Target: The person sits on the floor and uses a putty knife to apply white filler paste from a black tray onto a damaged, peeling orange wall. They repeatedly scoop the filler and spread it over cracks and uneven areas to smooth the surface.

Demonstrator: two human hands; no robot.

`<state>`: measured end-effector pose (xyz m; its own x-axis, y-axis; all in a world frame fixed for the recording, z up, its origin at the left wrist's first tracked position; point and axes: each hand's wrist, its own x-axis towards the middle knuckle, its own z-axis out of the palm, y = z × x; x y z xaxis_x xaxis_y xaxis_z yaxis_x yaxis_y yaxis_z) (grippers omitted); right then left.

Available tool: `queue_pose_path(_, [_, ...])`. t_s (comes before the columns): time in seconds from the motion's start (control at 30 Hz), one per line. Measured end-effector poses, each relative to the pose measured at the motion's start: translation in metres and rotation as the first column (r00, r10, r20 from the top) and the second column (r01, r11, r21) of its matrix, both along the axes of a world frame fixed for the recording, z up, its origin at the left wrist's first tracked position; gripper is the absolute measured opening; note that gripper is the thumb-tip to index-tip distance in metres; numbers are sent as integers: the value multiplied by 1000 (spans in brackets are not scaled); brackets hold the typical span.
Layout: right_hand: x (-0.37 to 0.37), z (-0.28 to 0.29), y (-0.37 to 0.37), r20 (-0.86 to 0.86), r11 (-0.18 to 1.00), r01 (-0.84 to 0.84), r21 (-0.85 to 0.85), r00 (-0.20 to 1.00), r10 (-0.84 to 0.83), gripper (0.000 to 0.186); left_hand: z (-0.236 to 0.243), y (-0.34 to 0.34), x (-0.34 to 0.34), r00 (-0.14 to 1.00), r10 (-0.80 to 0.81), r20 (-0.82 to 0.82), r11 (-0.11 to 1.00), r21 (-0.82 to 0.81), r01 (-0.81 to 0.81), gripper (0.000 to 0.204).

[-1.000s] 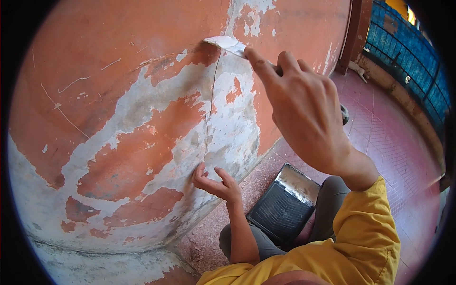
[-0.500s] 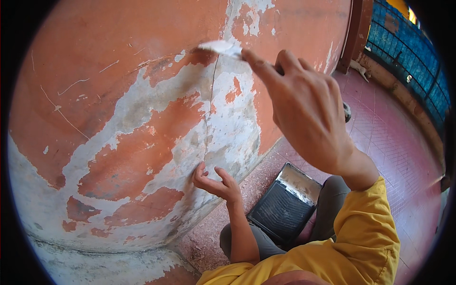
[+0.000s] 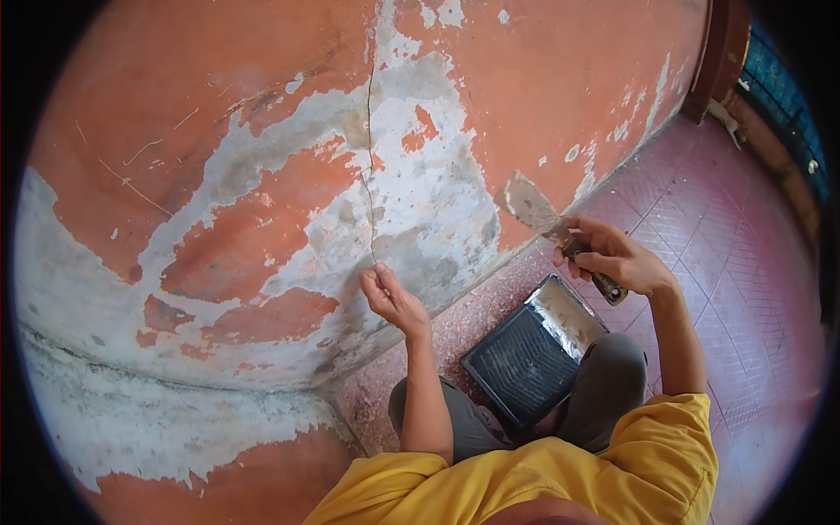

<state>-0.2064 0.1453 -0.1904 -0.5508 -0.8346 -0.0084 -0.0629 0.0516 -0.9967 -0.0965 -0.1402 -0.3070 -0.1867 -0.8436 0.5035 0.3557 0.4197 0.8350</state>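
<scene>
My right hand (image 3: 626, 258) is closed around the dark handle of a putty knife (image 3: 535, 208), held out from the wall with its whitish, smeared blade pointing up and left. My left hand (image 3: 394, 299) is beside the wall (image 3: 429, 206) at the lower end of a thin crack (image 3: 371, 157). Its fingers are curled together, and whatever they may hold is hidden. The crack runs down through a patch where the orange paint has peeled to white and grey plaster.
A black paint tray (image 3: 516, 372) with whitish material at its far end sits on the floor between my bent legs. Flakes and dust lie along the wall's foot on the reddish tiled floor (image 3: 700, 254). A brown post (image 3: 713, 66) and blue fencing stand at the far right.
My right hand has drawn the putty knife down and right, away from the upper crack. My left hand's fingers have curled in from a more spread pose. The view has shifted.
</scene>
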Motion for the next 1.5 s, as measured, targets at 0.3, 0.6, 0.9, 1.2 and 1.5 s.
queue_pose_path(0.3, [-21,-52,35,417,955,-97,-280,884,212,55,57,34,42,954,141,264,956,-286,-62,46])
queue_pose_path(0.6, [-49,-207,126,-106,986,-48,162,992,66,32,60,109,54,920,76,383,993,-108,-37,24])
queue_pose_path(0.9, [20,-334,148,-491,837,359,413,862,-127,40,-224,161,128,528,-169,832,846,398,-356,53])
queue_pose_path(1.2, [12,-370,114,-640,760,397,515,767,33,54,-302,178,155,334,-437,835,642,550,-535,45])
queue_pose_path(1.5, [20,-386,104,-588,781,384,492,808,-27,39,-305,178,161,133,-400,907,823,420,-383,31])
